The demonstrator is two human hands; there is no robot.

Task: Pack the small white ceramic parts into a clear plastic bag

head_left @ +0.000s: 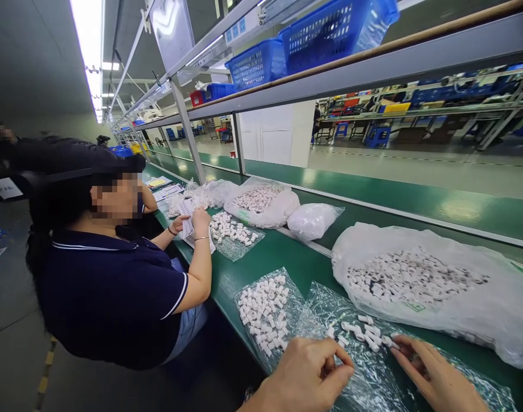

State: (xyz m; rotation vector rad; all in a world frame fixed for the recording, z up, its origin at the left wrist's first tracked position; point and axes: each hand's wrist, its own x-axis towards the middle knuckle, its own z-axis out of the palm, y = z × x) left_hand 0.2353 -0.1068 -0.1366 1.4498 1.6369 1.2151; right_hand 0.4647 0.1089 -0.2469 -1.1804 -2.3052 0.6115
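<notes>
My left hand (309, 372) is at the bottom centre, its thumb and index finger drawn together in a pinch. Whatever may be between those fingertips is too small or hidden to make out. To its right, my right hand (435, 372) has its curled fingertips at a short white plastic fitting (387, 341). Beside that piece lies a loose cluster of white fittings (368, 332) on clear plastic bags (360, 375). A larger pile of white fittings (264, 309) rests on another clear bag, left of my hands.
A big open bag of fittings (416, 274) lies behind my hands on the green bench (282, 252). A person (115, 286) sits at the left, handling a printed sheet (187, 220). Blue baskets (330, 34) stand on the overhead shelf (304, 80).
</notes>
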